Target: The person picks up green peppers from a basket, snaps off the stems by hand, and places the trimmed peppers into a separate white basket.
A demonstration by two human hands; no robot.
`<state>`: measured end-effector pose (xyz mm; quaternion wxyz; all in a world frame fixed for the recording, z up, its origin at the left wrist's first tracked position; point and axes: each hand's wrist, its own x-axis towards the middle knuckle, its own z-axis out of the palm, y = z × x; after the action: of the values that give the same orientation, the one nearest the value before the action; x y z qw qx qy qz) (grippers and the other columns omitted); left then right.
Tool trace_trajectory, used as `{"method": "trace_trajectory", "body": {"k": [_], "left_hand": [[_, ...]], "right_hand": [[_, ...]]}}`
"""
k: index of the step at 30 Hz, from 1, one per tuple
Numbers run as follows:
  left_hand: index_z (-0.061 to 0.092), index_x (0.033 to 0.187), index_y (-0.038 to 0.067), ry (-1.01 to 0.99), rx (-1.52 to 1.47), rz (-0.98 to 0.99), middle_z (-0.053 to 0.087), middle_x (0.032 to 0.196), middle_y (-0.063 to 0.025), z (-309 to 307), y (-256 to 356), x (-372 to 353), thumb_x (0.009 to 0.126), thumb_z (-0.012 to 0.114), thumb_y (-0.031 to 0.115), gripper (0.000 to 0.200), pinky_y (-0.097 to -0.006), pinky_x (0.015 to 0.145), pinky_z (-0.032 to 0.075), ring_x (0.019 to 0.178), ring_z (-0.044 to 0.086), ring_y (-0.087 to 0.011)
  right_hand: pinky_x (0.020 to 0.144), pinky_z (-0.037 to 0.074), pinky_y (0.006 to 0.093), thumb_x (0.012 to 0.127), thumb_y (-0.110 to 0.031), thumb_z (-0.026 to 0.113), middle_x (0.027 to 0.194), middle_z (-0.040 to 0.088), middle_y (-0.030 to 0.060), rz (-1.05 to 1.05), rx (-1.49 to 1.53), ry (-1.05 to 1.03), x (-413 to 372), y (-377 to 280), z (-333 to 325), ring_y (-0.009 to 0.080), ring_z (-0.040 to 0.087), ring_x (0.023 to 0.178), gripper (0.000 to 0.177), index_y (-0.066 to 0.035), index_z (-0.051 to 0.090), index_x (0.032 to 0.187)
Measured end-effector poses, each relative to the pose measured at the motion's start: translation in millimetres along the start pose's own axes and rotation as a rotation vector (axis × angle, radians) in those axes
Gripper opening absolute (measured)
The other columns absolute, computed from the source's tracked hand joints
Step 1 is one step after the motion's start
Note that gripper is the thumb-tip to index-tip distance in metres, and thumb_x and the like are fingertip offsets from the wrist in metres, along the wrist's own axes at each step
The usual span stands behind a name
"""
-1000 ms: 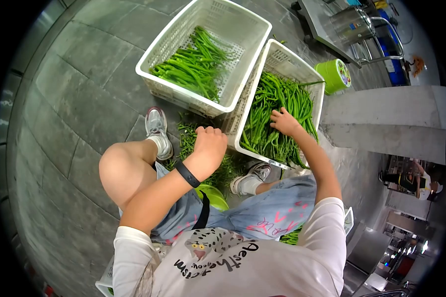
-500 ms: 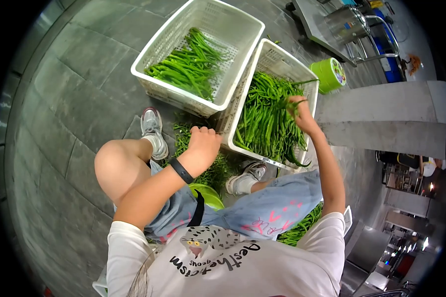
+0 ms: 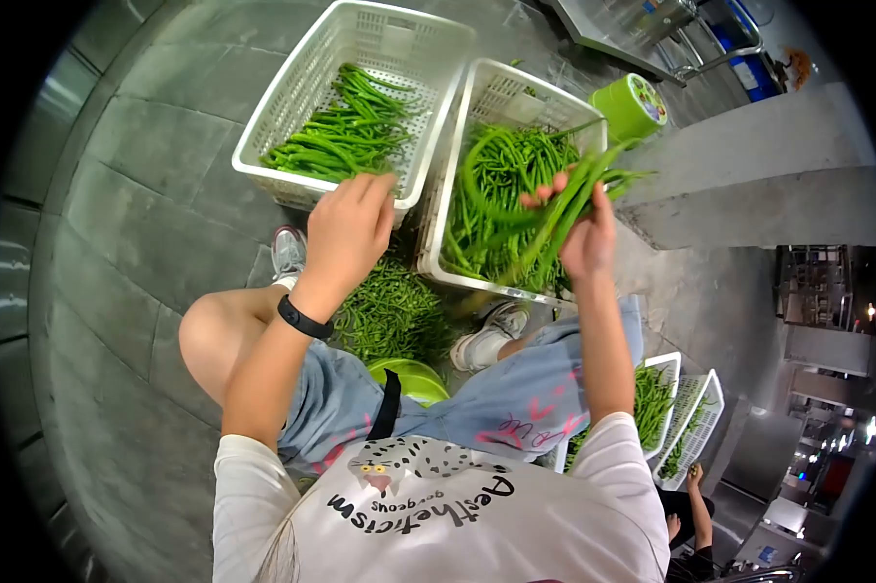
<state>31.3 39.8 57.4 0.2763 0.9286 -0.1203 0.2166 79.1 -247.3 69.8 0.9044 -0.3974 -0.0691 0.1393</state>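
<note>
My right hand [image 3: 589, 243] holds a small bunch of long green chili peppers [image 3: 576, 199] above the right white crate [image 3: 491, 85], which is heaped with green chili peppers [image 3: 515, 160]. Some of the bunch is smeared by motion. My left hand [image 3: 348, 225] is raised by the near edge of the left white crate [image 3: 280, 177], fingers bent together and back toward me. What it holds, if anything, is hidden. Inside that left crate lies a smaller, roughly aligned heap of chili peppers [image 3: 345, 131].
Thin green bits, perhaps stems, lie piled [image 3: 389, 311] on the tiled floor between my feet. A bright green plastic object [image 3: 411, 377] is below me. Beyond the right crate are a green tub [image 3: 629, 107] and a concrete ledge [image 3: 739, 185]. More crates [image 3: 692, 432] and another person's arm [image 3: 698, 500] appear at right.
My right hand has lifted a bunch of peppers from the right crate and turned palm up. My left hand has moved up and left toward the left crate. The view has shifted.
</note>
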Motion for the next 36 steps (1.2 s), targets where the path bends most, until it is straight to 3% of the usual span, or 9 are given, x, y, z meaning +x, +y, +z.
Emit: {"method": "trace_trajectory", "body": {"k": [3, 6, 9, 11, 13, 19, 20, 24, 36], "left_hand": [[0.059, 0.1, 0.004, -0.001, -0.328, -0.091, 0.06, 0.088, -0.0109, 12, 2, -2, 0.079, 0.058, 0.002, 0.021, -0.0365, 0.064, 0.048, 0.074, 0.059, -0.0303], [0.059, 0.107, 0.003, -0.128, -0.673, -0.11, 0.058, 0.102, -0.0101, 22, 14, -7, 0.086, 0.057, 0.006, 0.021, -0.0289, 0.069, 0.051, 0.078, 0.062, -0.0193], [0.06, 0.107, 0.004, -0.317, -0.815, -0.126, 0.059, 0.105, -0.0081, 33, 15, -12, 0.088, 0.06, 0.011, 0.021, -0.0258, 0.072, 0.049, 0.086, 0.06, -0.014], [0.062, 0.098, 0.003, -0.561, -0.852, -0.194, 0.06, 0.094, -0.0046, 36, 9, -13, 0.087, 0.062, 0.013, 0.016, -0.0242, 0.067, 0.046, 0.081, 0.057, -0.0118], [0.063, 0.093, 0.002, -0.67, -0.955, -0.213, 0.059, 0.089, -0.0033, 37, 4, -13, 0.086, 0.064, 0.015, 0.014, -0.0256, 0.063, 0.045, 0.075, 0.055, -0.0102], [0.063, 0.087, 0.001, -0.585, -0.696, -0.088, 0.058, 0.081, -0.0047, 28, 14, -6, 0.082, 0.068, 0.016, 0.016, -0.0277, 0.059, 0.044, 0.067, 0.055, -0.0141], [0.062, 0.088, 0.001, -0.61, -0.611, 0.004, 0.057, 0.08, -0.0076, 28, 13, -6, 0.083, 0.066, 0.016, 0.017, -0.0311, 0.059, 0.044, 0.067, 0.055, -0.021], [0.06, 0.09, 0.005, -0.662, -0.535, 0.267, 0.056, 0.08, -0.0105, 34, 13, -10, 0.085, 0.061, 0.018, 0.014, -0.0387, 0.064, 0.045, 0.074, 0.056, -0.0315], [0.061, 0.093, 0.0, -0.842, -0.882, 0.092, 0.061, 0.081, -0.0117, 38, 13, -15, 0.088, 0.058, 0.018, 0.019, -0.0336, 0.066, 0.045, 0.075, 0.059, -0.0262]], "right_hand": [[0.066, 0.047, 0.0377, 0.094, -0.035, 0.047, 0.09, 0.054, 0.0058, 0.255, 0.355, -0.061, -23, 51, -10, 0.019, 0.057, 0.072, 0.036, -0.004, 0.046, 0.113], [0.05, 0.041, 0.026, 0.088, -0.014, 0.057, 0.078, 0.054, 0.0067, 0.438, -0.092, 0.055, -46, 79, 2, 0.0155, 0.053, 0.054, 0.025, -0.003, 0.048, 0.109], [0.046, 0.04, 0.0256, 0.086, -0.014, 0.06, 0.074, 0.053, 0.0085, 0.567, -0.22, -0.072, -55, 91, 9, 0.0171, 0.051, 0.05, 0.028, -0.001, 0.048, 0.107], [0.046, 0.04, 0.0254, 0.086, -0.014, 0.06, 0.072, 0.054, 0.0091, 0.569, -0.243, -0.096, -56, 88, 10, 0.0163, 0.052, 0.051, 0.026, -0.001, 0.049, 0.105], [0.047, 0.04, 0.0244, 0.086, -0.014, 0.062, 0.072, 0.056, 0.0088, 0.57, -0.256, -0.087, -57, 83, 10, 0.0151, 0.052, 0.051, 0.026, -0.002, 0.049, 0.105], [0.048, 0.039, 0.0222, 0.088, -0.011, 0.062, 0.074, 0.058, 0.0073, 0.497, -0.34, -0.103, -58, 76, 1, 0.0124, 0.052, 0.052, 0.023, -0.002, 0.051, 0.106], [0.046, 0.038, 0.0216, 0.089, -0.011, 0.06, 0.071, 0.057, 0.0059, 0.473, -0.344, -0.114, -60, 77, 1, 0.0109, 0.051, 0.051, 0.02, -0.002, 0.052, 0.105], [0.043, 0.035, 0.0209, 0.09, -0.014, 0.059, 0.064, 0.054, 0.0011, 0.583, -0.387, -0.176, -64, 69, 2, 0.0066, 0.045, 0.045, 0.015, -0.002, 0.054, 0.097], [0.038, 0.033, 0.0213, 0.087, -0.019, 0.062, 0.063, 0.052, 0.0047, 0.744, -0.106, -0.241, -71, 72, -3, 0.009, 0.044, 0.043, 0.024, 0.003, 0.056, 0.094]]}}
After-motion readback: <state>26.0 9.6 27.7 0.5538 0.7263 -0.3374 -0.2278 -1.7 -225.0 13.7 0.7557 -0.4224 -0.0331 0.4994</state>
